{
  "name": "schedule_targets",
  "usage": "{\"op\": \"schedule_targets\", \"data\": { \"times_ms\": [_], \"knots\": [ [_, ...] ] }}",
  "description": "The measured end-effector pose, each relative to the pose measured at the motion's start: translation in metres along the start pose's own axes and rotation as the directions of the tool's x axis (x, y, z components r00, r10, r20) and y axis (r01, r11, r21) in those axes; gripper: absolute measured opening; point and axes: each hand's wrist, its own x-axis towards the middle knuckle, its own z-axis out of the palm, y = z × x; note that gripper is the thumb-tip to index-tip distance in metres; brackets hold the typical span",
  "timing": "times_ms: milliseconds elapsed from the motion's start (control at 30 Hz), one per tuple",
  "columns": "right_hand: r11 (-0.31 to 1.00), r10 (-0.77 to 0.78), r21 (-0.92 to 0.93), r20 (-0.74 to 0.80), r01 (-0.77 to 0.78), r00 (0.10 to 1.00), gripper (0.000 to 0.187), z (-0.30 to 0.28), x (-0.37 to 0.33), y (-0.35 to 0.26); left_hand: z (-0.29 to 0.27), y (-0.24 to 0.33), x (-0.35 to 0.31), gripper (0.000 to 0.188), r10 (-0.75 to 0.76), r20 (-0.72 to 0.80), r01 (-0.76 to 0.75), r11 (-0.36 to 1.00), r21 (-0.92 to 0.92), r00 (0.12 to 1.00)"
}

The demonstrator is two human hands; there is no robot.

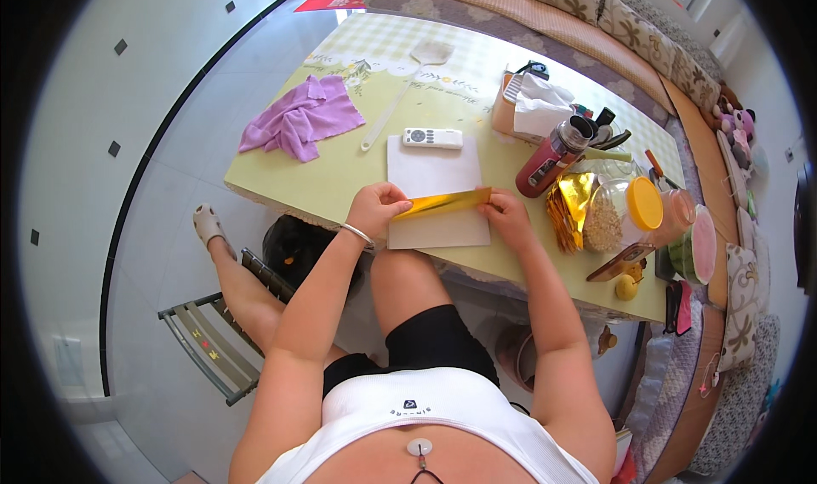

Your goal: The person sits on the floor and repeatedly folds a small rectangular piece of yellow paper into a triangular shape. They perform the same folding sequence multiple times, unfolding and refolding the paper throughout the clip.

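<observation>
Between my two hands a strip of shiny gold foil paper [444,203] is held up, stretched level from side to side. My left hand [380,210] pinches its left end, thumb and fingers pressed together; a silver bangle circles that wrist. At the other end my right hand [507,216] pinches the right corner. Under the strip lies a white sheet or pad [434,171] at the table's near edge. A white remote control [432,138] rests on the pad's far edge.
On the table [281,177] lie a purple cloth [308,116] and a fly swatter [400,92]. At right stand a tissue box [511,101], a maroon bottle [549,162], more gold foil [572,207], a yellow-lidded jar [606,220], a phone [619,261] and cut watermelon [699,246].
</observation>
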Motion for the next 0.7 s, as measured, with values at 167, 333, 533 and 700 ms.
{"op": "schedule_targets", "data": {
  "times_ms": [167, 333, 533, 700],
  "knots": [
    [0.974, 0.214, -0.019, -0.23, -0.224, 0.949, 0.019, 0.021, 0.016, -0.002, 0.002, -0.027, 0.013, 0.04, 0.113, -0.12, -0.141, 0.955, -0.261, 0.986],
    [0.911, 0.139, -0.296, -0.435, -0.287, 0.89, 0.028, 0.035, 0.018, -0.017, 0.011, -0.031, 0.028, 0.044, 0.107, -0.333, 0.005, 0.948, 0.317, 0.937],
    [0.83, 0.095, -0.452, -0.463, -0.327, 0.881, 0.03, 0.043, 0.018, -0.021, 0.024, -0.037, 0.028, 0.053, 0.39, -0.372, -0.085, 0.777, 0.624, 0.842],
    [0.8, 0.086, -0.486, -0.487, -0.352, 0.869, 0.03, 0.047, 0.019, -0.022, 0.023, -0.03, 0.032, 0.063, 0.298, -0.341, 0.012, 0.737, 0.676, 0.892]
  ]
}}
